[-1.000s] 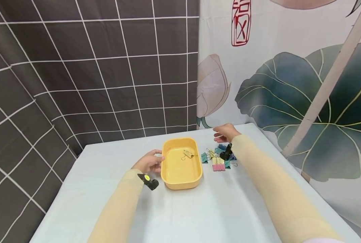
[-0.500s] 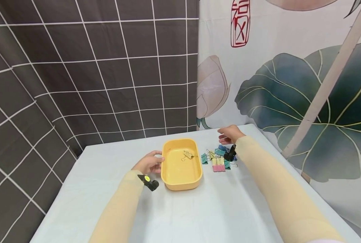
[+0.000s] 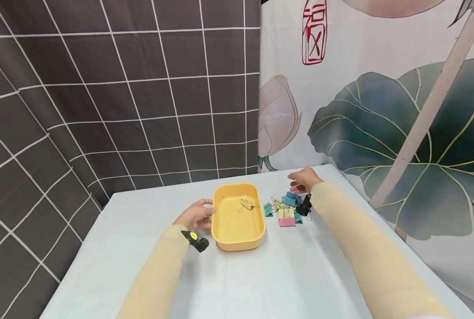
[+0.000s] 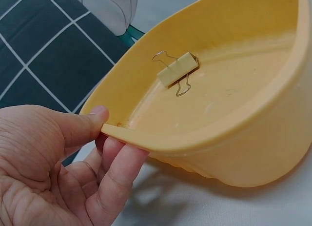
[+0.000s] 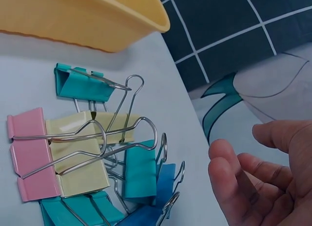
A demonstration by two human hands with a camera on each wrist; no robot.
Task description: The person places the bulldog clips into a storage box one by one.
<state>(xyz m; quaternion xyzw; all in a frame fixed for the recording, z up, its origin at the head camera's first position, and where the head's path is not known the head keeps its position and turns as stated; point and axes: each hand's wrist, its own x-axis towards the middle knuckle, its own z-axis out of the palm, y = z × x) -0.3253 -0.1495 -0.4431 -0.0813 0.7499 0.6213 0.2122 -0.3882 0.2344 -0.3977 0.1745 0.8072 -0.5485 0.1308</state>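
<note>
With thumb and fingers, my left hand [image 4: 63, 157] pinches the near-left rim of a yellow plastic bin [image 4: 234, 143]. One pale yellow binder clip [image 4: 178, 70] lies inside it, wire handles spread. Over the far side of a pile of binder clips hovers my right hand [image 3: 305, 179], holding nothing, its fingers loosely bent and thumb apart. In the right wrist view the pile shows a pink clip [image 5: 34, 157], a pale yellow clip [image 5: 78, 162], teal clips [image 5: 140, 172] and a blue clip [image 5: 167, 182]. Some clips overlap and partly hide others.
A white-covered table [image 3: 237, 283] carries everything. Behind it hang a dark grid-patterned cloth [image 3: 161, 110] and a lotus-printed curtain [image 3: 352, 124], both close to the table's far edge. The clip pile lies just right of the bin.
My right hand has shifted slightly right and a little lower over the clips. The left hand stays at the bin's rim; the clip inside has not moved.
</note>
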